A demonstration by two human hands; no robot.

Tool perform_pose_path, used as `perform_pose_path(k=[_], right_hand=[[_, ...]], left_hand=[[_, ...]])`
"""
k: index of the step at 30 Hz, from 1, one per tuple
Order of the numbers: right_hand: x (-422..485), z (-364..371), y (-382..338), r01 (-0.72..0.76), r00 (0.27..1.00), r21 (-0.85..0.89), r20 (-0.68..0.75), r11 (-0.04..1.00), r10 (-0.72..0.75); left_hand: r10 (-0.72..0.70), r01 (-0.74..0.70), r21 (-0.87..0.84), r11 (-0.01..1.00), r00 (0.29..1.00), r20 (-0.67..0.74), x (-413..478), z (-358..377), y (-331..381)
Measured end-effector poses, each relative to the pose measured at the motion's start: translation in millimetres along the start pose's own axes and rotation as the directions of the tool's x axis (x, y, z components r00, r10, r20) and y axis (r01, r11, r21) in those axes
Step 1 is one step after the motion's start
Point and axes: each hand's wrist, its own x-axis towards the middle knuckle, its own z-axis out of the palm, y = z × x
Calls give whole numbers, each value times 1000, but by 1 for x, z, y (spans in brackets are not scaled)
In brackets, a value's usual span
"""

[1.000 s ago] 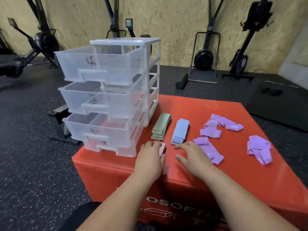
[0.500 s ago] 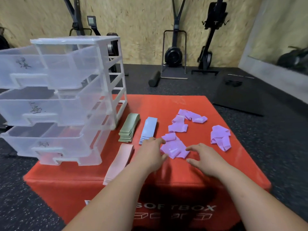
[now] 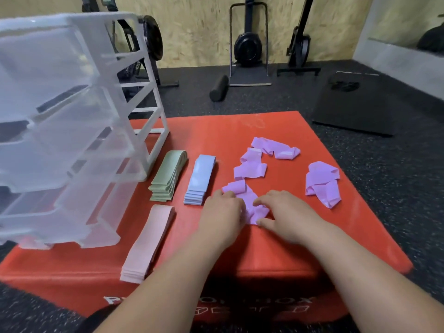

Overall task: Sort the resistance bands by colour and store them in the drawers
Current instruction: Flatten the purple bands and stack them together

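On the red box (image 3: 276, 255) lie neat stacks of bands: green (image 3: 168, 179), blue (image 3: 200, 182) and pink (image 3: 149, 241). Crumpled purple bands are scattered to the right: one nearest me (image 3: 249, 203), a middle one (image 3: 249, 165), a far one (image 3: 276, 147) and one at the right (image 3: 322, 182). My left hand (image 3: 222, 213) and my right hand (image 3: 286, 215) both lie on the nearest purple band, fingers touching it from either side. The clear drawer unit (image 3: 72, 131) stands at the left with its drawers pulled out.
Dark rubber floor surrounds the box. Exercise machines (image 3: 248, 44) stand along the wooden back wall, with a foam roller (image 3: 218, 88) on the floor and a black mat (image 3: 355, 104) at the right. The box's front edge is just under my wrists.
My left hand has left the pink stack and both hands have moved right onto the nearest purple band. The camera has swung to the right.
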Motion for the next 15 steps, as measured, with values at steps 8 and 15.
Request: perform_pose_path(k=[8, 15], right_hand=[[13, -13, 23, -79, 993, 364, -56, 928, 107], [4, -28, 25, -257, 964, 717, 146, 648, 220]], left_hand=[[-66, 115, -719, 686, 993, 95, 17, -19, 11], [122, 220, -830, 512, 938, 324, 23, -28, 2]])
